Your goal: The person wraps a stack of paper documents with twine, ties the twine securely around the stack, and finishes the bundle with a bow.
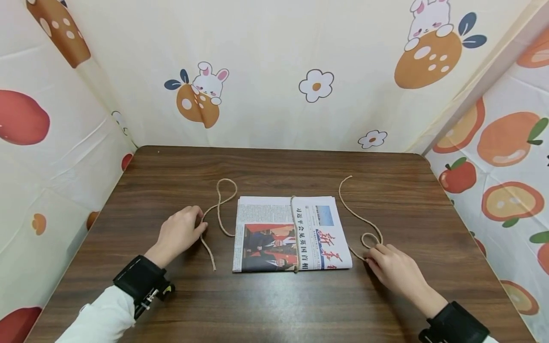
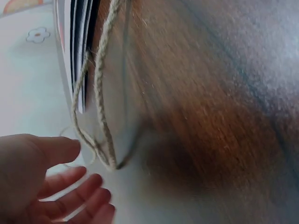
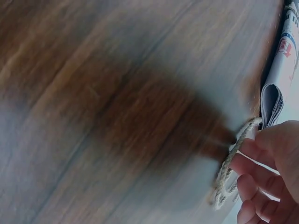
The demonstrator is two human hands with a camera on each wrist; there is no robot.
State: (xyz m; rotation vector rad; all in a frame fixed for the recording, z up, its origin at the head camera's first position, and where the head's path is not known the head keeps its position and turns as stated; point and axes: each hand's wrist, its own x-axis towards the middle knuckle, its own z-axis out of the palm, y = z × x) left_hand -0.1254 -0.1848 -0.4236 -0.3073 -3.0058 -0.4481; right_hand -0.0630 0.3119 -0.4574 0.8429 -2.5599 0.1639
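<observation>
Patterned cloth (image 1: pixel 266 47) stands behind a brown desk (image 1: pixel 274 309). Leftmost, the left hand (image 1: pixel 180 233) has thumb and fingers parted, beside loose string (image 1: pixel 219 204); mid-desk lies a folded newspaper (image 1: pixel 266 212), string crossing it, seemingly to keep it folded; rightmost, the right hand (image 1: pixel 396 267) touches more string, fingers loosely apart. Both tails lie sideways, probably for easy reach.

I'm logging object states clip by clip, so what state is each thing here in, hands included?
Newspaper: folded, flat on the table.
Middle string: across the newspaper, top edge to bottom.
Left string length: slack, crossing itself.
Right string length: slack, with a small loop.
Left hand: at its string, thumb and fingers apart.
Right hand: at its string; grip unclear.
</observation>
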